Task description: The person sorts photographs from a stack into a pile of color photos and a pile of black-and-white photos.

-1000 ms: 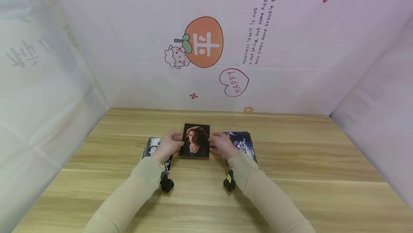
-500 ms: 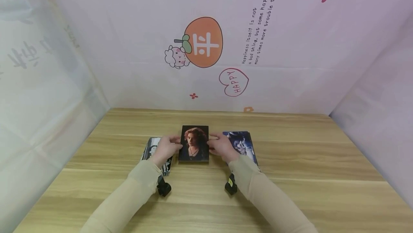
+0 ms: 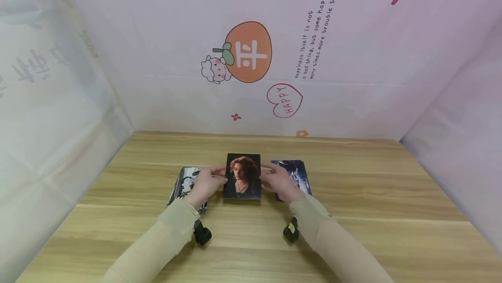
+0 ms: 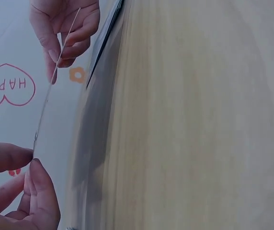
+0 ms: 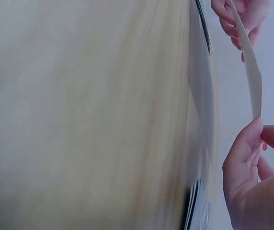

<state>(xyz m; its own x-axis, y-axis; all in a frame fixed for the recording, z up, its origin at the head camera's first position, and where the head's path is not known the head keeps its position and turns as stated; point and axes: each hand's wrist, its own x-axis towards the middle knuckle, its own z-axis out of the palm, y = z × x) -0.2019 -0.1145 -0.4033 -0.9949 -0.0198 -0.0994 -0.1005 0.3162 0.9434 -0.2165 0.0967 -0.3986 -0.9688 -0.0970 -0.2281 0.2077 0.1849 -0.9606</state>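
Observation:
A photo card [image 3: 242,176] with a portrait of a long-haired person is held up off the wooden table, between my two hands. My left hand [image 3: 207,184] pinches its left edge between thumb and fingers. Its right edge is pinched by my right hand [image 3: 281,182]. In the left wrist view the card [image 4: 43,108] appears nearly edge-on, with bare table below it. The right wrist view shows the card [image 5: 255,86] slightly bowed, its pale back partly visible. Beneath my left forearm lies a stack of black-and-white photo cards [image 3: 187,179], partly hidden.
Behind my right hand lies a stack of blue-toned photo cards [image 3: 295,172], partly covered by the hand. Printed white cloth [image 3: 337,109] rises along the table's back edge and both sides. The wooden table [image 3: 376,187] stretches to the right.
The card has been raised off the table toward the camera and now looks larger. Both hands have come along with it, most recently shifting a little to the right.

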